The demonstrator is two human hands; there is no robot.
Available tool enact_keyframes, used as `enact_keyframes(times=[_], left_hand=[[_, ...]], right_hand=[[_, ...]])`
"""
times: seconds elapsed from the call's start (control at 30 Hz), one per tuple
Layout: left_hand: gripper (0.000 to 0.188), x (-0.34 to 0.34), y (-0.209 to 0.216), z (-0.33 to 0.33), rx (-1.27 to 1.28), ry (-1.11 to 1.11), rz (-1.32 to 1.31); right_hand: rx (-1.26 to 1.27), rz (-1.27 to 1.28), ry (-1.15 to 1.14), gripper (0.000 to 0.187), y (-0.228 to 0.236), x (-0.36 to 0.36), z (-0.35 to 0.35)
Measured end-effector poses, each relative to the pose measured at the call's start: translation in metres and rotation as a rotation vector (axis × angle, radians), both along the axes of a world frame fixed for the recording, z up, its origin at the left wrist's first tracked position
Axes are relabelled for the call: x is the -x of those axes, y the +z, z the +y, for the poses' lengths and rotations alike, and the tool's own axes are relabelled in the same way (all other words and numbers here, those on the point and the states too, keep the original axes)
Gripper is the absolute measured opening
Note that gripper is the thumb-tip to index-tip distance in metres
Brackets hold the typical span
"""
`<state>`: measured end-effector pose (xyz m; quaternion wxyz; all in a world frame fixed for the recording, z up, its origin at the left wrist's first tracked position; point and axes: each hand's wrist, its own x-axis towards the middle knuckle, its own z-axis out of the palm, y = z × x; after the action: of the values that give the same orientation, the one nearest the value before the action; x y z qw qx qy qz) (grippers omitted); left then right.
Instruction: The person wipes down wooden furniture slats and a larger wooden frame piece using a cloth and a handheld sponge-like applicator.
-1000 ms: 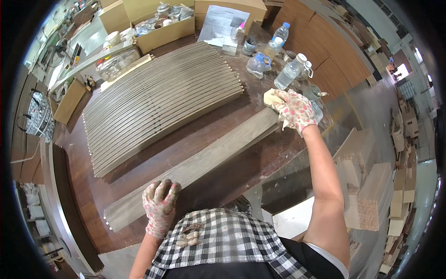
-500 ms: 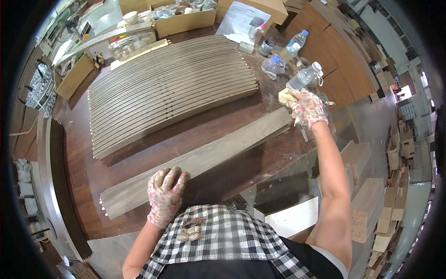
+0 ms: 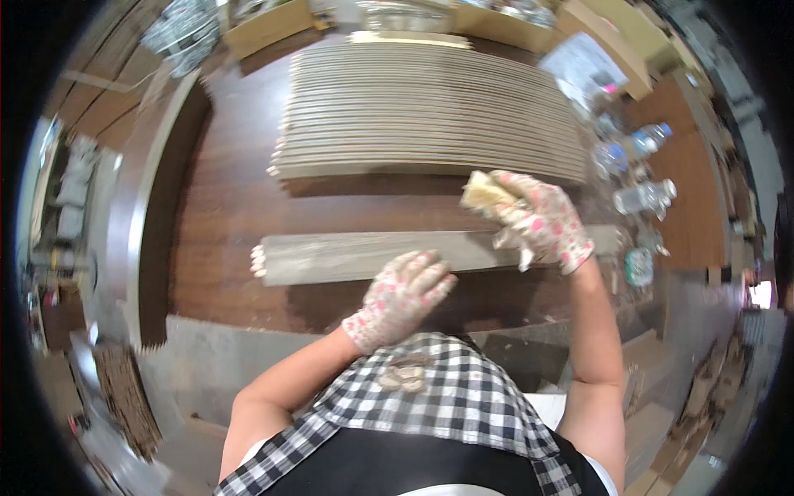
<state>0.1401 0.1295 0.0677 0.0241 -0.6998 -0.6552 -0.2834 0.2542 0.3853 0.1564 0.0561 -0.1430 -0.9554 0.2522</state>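
My gloved right hand [image 3: 546,221] grips a pale yellow pad [image 3: 485,195] near the far edge of the long grey board [image 3: 327,255], which lies on the brown tabletop [image 3: 227,217]; my left hand [image 3: 401,299], fingers extended and holding nothing, is at its near edge.

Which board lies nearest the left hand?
The lone board in front of the stack: in this view, the left hand overlaps its near edge, while the stacked boards lie farther off.
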Motion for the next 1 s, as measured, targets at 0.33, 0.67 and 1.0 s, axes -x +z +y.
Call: enact_keyframes(times=[0.33, 0.67, 1.0], left_hand=[[0.036, 0.017, -0.014, -0.043, 0.269, -0.038, -0.457], [0.033, 0.02, -0.032, -0.034, -0.093, -0.117, 0.027], [0.025, 0.015, -0.011, -0.029, -0.118, -0.058, -0.069]], right_hand=[[-0.161, -0.095, 0.408, 0.049, -0.019, 0.187, -0.208], [-0.317, -0.195, 0.022, 0.041, 0.007, 0.077, -0.1], [-0.477, -0.082, -0.082, 0.038, -0.02, -0.041, -0.011]])
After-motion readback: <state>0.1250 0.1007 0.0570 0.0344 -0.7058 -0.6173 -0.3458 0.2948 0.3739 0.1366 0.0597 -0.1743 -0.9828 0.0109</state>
